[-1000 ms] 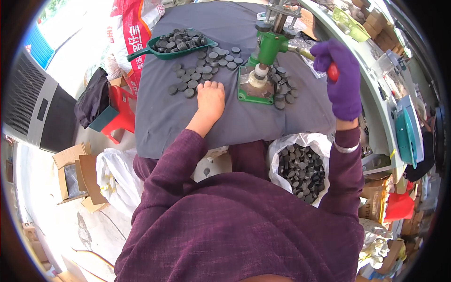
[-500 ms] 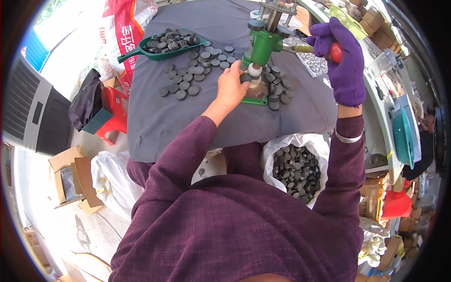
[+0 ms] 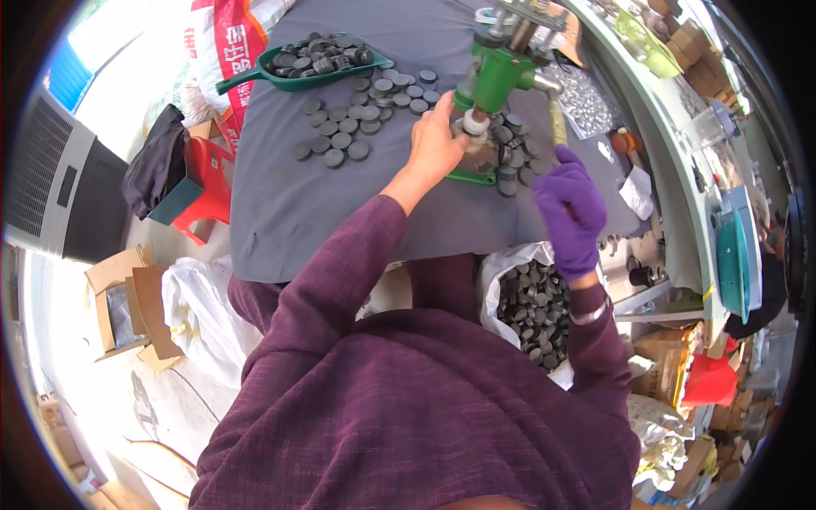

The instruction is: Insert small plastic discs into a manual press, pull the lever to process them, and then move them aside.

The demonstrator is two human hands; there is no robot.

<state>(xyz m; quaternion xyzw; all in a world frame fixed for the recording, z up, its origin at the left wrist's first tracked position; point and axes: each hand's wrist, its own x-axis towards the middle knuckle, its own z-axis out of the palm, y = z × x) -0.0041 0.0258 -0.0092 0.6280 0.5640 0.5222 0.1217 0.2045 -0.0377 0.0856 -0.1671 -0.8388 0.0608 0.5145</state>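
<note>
Well, the green press stands toward the right edge of the gray table, round dark discs beside it. The purple-gloved right hand curls around its handle. The half-open left hand is by its white ring; I can't tell if it's holding anything.

The bare left hand is in the upper middle of the frame, fingers pointing up and thumb angled right, its fingertips partly hidden. The left forearm, in a maroon sleeve, slants up and right from lower left. Right of centre, the purple-gloved right hand is curled closed above a bangled wrist, its sleeved forearm nearly upright.
</note>
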